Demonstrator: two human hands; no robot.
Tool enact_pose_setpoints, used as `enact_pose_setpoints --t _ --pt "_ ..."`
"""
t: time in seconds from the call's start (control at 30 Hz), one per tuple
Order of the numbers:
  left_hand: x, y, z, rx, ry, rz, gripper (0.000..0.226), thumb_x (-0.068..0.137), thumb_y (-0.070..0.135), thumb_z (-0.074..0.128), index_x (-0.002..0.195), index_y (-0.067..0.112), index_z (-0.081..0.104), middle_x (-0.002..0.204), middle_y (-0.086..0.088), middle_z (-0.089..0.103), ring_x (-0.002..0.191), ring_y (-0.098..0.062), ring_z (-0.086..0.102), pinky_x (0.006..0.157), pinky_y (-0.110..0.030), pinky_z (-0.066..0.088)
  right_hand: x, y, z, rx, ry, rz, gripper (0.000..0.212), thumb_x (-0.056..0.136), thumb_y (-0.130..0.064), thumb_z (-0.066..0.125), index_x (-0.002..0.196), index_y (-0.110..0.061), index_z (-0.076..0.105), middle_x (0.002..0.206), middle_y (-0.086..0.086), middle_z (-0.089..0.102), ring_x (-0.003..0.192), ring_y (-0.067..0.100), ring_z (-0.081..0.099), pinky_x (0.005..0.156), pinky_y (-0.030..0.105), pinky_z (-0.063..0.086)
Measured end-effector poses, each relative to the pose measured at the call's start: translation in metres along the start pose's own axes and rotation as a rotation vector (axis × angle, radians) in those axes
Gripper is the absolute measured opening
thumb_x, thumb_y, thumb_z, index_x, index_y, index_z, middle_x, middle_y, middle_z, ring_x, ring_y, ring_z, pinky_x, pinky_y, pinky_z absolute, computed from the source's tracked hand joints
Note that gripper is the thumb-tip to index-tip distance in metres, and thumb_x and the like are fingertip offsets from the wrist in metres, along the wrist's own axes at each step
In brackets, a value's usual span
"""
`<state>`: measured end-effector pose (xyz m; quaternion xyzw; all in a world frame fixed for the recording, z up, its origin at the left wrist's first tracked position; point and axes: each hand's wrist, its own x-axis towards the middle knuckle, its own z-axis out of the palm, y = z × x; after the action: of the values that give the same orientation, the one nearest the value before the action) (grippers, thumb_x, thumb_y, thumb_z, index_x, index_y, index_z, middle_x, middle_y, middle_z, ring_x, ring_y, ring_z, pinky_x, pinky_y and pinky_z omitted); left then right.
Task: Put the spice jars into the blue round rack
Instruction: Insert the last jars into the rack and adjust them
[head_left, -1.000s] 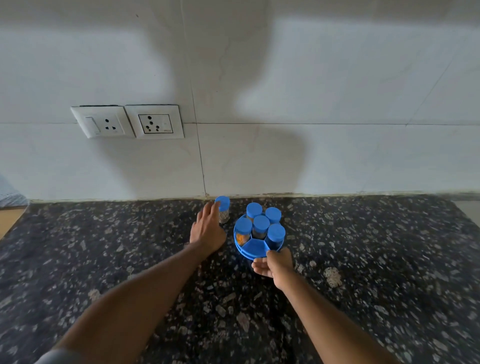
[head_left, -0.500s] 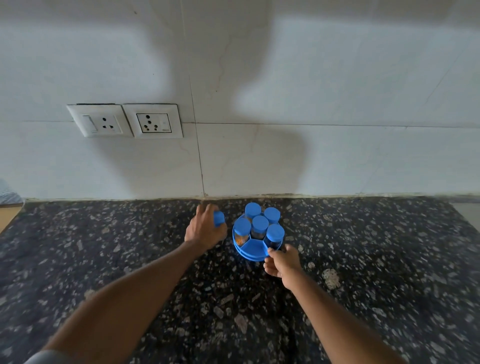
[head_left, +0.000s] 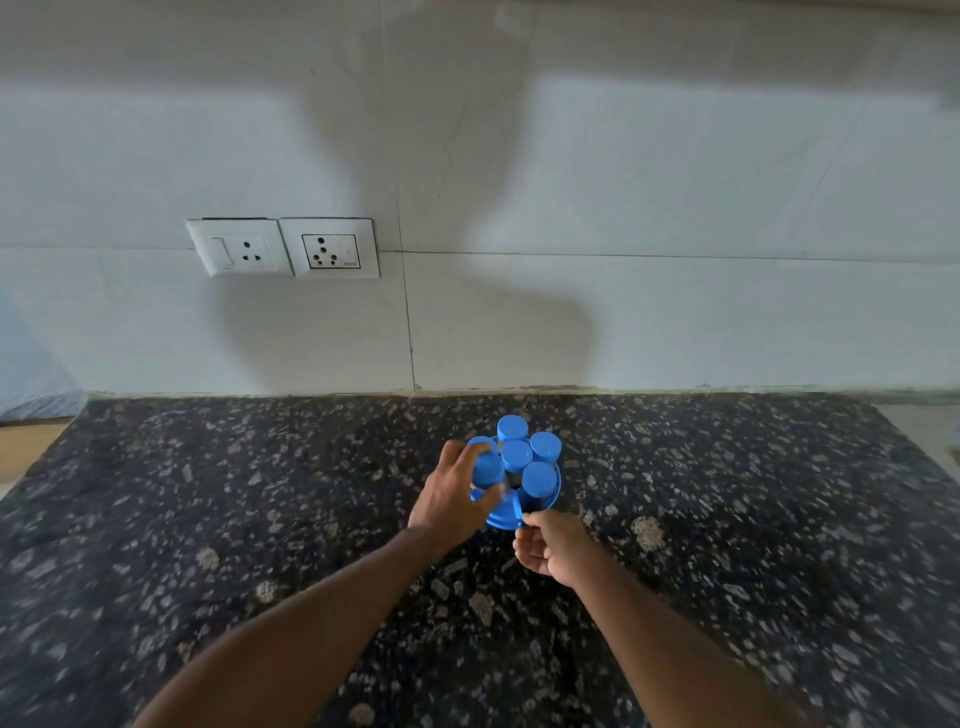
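Now left hand (head_left: 451, 499) fingers grip jar (head_left: 487, 471) over rack (head_left: 545, 503); right hand (head_left: 551, 541) pinches rim.

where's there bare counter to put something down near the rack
Bare granite counter lies right of the blue round rack, and more to its left toward the wooden edge. It is crowded at the rack itself: left hand holds a spice jar there, right hand at its front rim.

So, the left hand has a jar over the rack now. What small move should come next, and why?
Probably lower the jar straight down into the rack. The left hand holds it over the rack's left side, near four jars already standing there. The right hand pinches the rack's near rim, which should steady it. The slot below is hidden, so this is a guess.
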<state>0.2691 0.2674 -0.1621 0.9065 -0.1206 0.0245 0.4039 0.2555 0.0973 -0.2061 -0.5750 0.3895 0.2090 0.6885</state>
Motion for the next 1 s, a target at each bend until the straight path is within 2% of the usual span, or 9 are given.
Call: enact_pose_setpoints --t 0.07,0.3,0.4,0.5,0.63,0.77,0.83,0.93,1.0 --pt "-0.005 0.0 0.006 0.015 -0.015 0.004 0.057 0.086 0.037 0.073 0.137 0.026 0.049 0.129 0.003 0.047 0.107 -0.021 0.059 0.091 -0.038 0.055 -0.004 0.006 -0.003 0.004 -0.003 -0.001 0.013 0.098 -0.012 0.059 0.096 -0.001 0.065 0.064 0.009 0.062 0.056 0.021 0.061 0.046 0.029 0.055" --pt "-0.024 -0.007 0.016 0.066 -0.098 0.069 0.059 0.081 0.042 0.077 0.134 0.031 0.052 0.125 0.007 0.047 0.104 -0.016 0.057 0.087 -0.037 0.057 -0.013 0.021 -0.012 0.022 0.008 -0.014 0.014 0.099 -0.013 0.058 0.093 -0.002 0.065 0.069 0.01 0.064 0.059 0.022 0.062 0.054 0.034 0.056" --pt "-0.028 -0.008 0.017 0.086 -0.132 0.06 0.065 0.083 0.046 0.073 0.141 0.03 0.049 0.128 0.005 0.047 0.109 -0.017 0.056 0.093 -0.039 0.055 -0.019 0.024 -0.016 0.017 0.004 -0.01 0.015 0.099 -0.013 0.057 0.093 -0.002 0.065 0.069 0.009 0.064 0.059 0.022 0.062 0.055 0.035 0.056" --pt "-0.028 -0.001 0.019 0.102 -0.149 0.023 0.076 0.085 0.048 0.072 0.149 0.026 0.038 0.139 0.003 0.044 0.117 -0.019 0.055 0.098 -0.039 0.051 -0.024 0.027 -0.022 0.008 0.002 -0.022 0.014 0.099 -0.013 0.057 0.093 -0.002 0.065 0.07 0.009 0.064 0.06 0.022 0.062 0.055 0.035 0.056" --pt "-0.035 0.004 0.023 0.111 -0.134 -0.006 0.089 0.078 0.046 0.076 0.149 0.029 0.025 0.142 0.003 0.043 0.109 -0.018 0.061 0.086 -0.044 0.057 -0.027 0.03 -0.032 -0.003 0.0 -0.035 0.011 0.098 -0.011 0.059 0.093 -0.004 0.065 0.072 0.009 0.065 0.061 0.022 0.062 0.055 0.034 0.055" --pt "-0.048 0.0 0.033 0.173 -0.146 -0.094 0.092 0.075 0.026 0.074 0.146 0.033 0.017 0.144 0.0 0.039 0.091 -0.02 0.064 0.071 -0.043 0.057 -0.024 0.027 -0.052 -0.016 -0.039 -0.033 0.01 0.096 -0.009 0.06 0.091 -0.004 0.066 0.068 0.006 0.065 0.061 0.021 0.062 0.059 0.034 0.055" --pt "-0.053 -0.001 0.038 0.17 -0.154 -0.129 0.097 0.075 0.018 0.072 0.148 0.034 0.011 0.147 -0.002 0.038 0.091 -0.021 0.064 0.066 -0.039 0.053 -0.022 0.025 -0.063 -0.036 -0.042 -0.037 0.011 0.096 -0.01 0.059 0.09 -0.005 0.067 0.069 0.006 0.065 0.061 0.02 0.062 0.059 0.034 0.056" --pt "-0.05 0.016 0.052 0.086 -0.102 -0.202 0.092 0.081 0.026 0.07 0.15 0.034 0.01 0.152 -0.002 0.036 0.112 -0.026 0.061 0.08 -0.045 0.054 -0.018 0.019 -0.087 -0.072 -0.043 -0.043 0.011 0.096 -0.01 0.058 0.093 -0.006 0.067 0.071 0.006 0.066 0.063 0.02 0.063 0.058 0.034 0.056" --pt "-0.046 0.029 0.064 0.073 -0.061 -0.24 0.079 0.086 0.04 0.067 0.147 0.034 0.017 0.151 -0.001 0.04 0.113 -0.025 0.061 0.085 -0.047 0.055 -0.015 0.013 -0.105 -0.089 -0.033 -0.045 0.011 0.096 -0.01 0.057 0.096 -0.006 0.068 0.073 0.008 0.066 0.065 0.021 0.063 0.058 0.034 0.056"
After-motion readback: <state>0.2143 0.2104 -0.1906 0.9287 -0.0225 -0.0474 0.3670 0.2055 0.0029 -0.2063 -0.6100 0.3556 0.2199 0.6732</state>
